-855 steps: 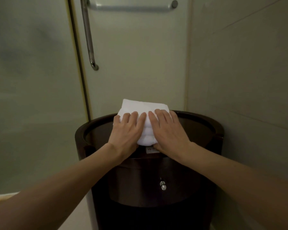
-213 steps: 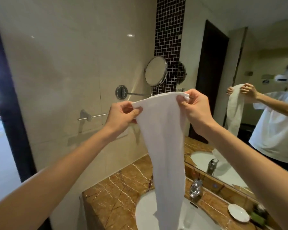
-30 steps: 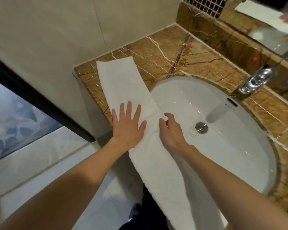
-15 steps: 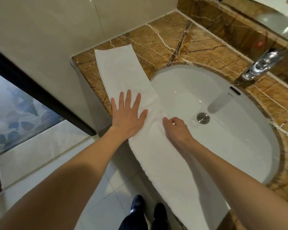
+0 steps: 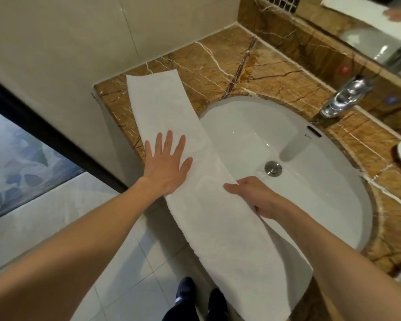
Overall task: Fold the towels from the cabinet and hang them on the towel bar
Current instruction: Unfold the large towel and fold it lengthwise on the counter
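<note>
The towel (image 5: 171, 112) lies under the left hand (image 5: 166, 165), fingers flat and spread; the right hand (image 5: 257, 195) pinches its edge beside them. Lift that palm and the overhanging end may drag it to the floor (image 5: 125, 262).

Left hand (image 5: 166, 163) flat, palm down, fingers spread; right hand (image 5: 252, 195) pinching towel (image 5: 167, 107) edge, thumb on top.

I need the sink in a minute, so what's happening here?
A person is folding a white towel laid along the marble counter beside the sink. The left hand presses flat on it; the right hand pinches its sink-side edge. Its near end hangs over the front; it is not yet hung up.
</note>
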Motion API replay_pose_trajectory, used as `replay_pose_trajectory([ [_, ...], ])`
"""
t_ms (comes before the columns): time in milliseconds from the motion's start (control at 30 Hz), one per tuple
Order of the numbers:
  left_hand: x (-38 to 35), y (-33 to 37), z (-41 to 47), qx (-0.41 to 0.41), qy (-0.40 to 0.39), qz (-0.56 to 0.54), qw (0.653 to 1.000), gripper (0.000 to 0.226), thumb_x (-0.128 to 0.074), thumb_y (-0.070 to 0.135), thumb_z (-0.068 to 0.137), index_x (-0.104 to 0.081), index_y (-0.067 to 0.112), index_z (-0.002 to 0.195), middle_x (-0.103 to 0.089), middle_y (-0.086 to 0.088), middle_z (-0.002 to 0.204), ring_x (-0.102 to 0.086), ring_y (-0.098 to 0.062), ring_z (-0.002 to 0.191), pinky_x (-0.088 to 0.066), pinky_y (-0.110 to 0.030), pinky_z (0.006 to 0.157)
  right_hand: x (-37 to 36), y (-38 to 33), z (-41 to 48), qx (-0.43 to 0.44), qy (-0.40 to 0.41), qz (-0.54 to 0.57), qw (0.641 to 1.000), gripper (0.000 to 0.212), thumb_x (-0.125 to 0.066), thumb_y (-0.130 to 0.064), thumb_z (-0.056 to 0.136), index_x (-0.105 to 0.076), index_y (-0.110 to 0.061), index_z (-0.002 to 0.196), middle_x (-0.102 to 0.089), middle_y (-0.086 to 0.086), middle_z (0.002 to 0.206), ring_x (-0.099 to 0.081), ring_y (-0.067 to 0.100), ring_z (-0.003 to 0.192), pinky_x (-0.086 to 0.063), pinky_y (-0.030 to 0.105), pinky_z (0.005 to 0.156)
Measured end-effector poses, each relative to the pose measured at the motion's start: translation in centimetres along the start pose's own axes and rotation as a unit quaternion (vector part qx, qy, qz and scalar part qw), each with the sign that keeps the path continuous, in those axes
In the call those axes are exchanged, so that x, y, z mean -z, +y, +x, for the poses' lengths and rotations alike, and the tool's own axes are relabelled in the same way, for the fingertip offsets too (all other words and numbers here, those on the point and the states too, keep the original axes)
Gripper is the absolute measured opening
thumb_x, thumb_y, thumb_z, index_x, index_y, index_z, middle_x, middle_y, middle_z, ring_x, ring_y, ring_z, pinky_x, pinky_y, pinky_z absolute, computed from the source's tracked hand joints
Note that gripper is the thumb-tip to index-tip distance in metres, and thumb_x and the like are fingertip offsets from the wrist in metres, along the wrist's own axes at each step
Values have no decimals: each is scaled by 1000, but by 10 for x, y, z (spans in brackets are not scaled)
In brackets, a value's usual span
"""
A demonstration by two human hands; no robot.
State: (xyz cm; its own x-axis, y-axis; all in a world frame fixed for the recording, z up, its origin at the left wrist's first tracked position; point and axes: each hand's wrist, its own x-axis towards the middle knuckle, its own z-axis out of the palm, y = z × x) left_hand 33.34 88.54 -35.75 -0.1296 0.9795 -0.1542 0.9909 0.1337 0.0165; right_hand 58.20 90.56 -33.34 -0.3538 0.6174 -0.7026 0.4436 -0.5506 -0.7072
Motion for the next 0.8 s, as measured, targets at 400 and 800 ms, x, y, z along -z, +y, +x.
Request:
replay_pose_trajectory([
  [400,5,8,-9,5,-7,15,1000,64,0,56,93,11,27,149,11,-8,159,12,-32,145,7,-58,114,-10,29,-25,92,158,-263,947,37,-52,-54,89,-50,-22,106,-63,-3,74,-60,18,77,-45,33,70],
  [800,3,88,-94,-43,4,-56,997,71,15,65,83,15,35,147,16,-3,158,19,-28,144,18,-51,112,-21,54,-86,151,280,-361,877,45,-20,-49,101,-44,-16,121,-67,6,100,-61,31,91,-47,41,80],
])
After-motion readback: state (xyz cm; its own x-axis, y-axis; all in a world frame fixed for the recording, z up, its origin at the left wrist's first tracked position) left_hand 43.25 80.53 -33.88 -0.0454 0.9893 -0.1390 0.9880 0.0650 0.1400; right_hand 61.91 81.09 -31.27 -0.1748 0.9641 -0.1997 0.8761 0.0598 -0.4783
